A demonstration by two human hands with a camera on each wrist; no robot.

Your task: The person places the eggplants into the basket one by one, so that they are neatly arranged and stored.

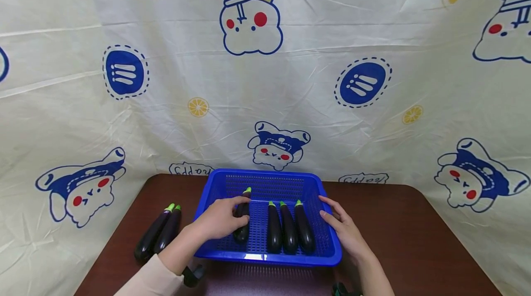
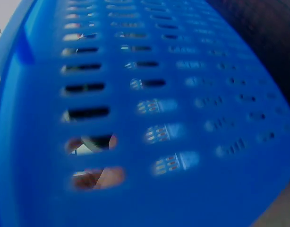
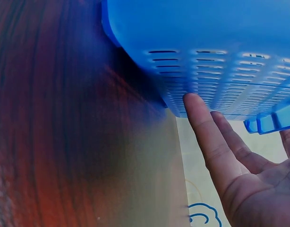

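In the head view, my left hand reaches into a blue plastic basket and grips an eggplant on its left side, thumb and fingers around the dark body. Three more eggplants, among them the middle eggplant, lie side by side toward the right of the basket. My right hand holds the basket's right rim, with thumb and a finger over the edge. Seen in the right wrist view, other fingers extend along the slotted outer wall. The left wrist view shows only the basket's wall close up.
Two eggplants lie together on the brown table, left of the basket. A pale cloth with cartoon prints hangs behind the table.
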